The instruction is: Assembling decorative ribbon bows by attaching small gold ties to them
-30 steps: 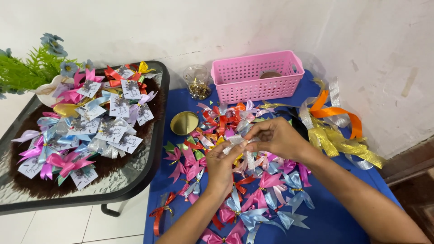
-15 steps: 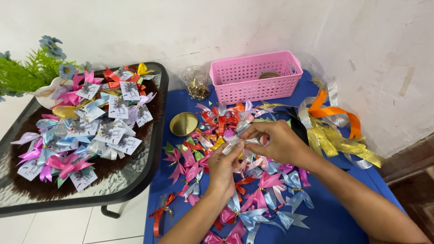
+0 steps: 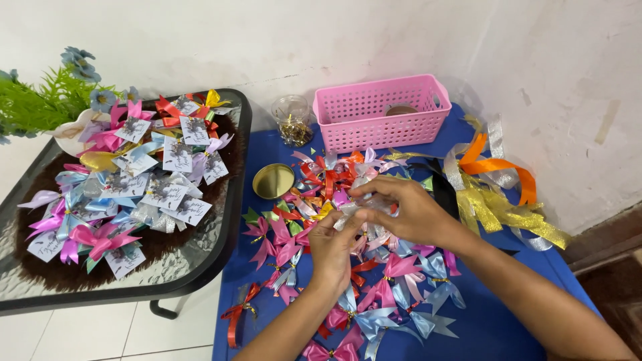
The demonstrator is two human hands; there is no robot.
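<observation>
blue table [image 3: 495, 327] under heaped ribbon bows [image 3: 374, 294]; your left hand [image 3: 336, 247] and right hand [image 3: 401, 210] both pinch a small silvery ribbon [image 3: 358, 207], probably a bow, above the heap.

The counter [image 3: 495, 327] is deep blue, strewn with ribbon bows [image 3: 374, 294] in pink, red, pale blue and silver. At its far edge stands a pink basket [image 3: 381, 117] with a grid of holes; beside it a gold lid [image 3: 273, 180]. Along the right edge lie orange ribbon [image 3: 498, 166] and glittery gold ribbon [image 3: 501, 210]. The side table [image 3: 200, 251] is black-rimmed glass.
</observation>
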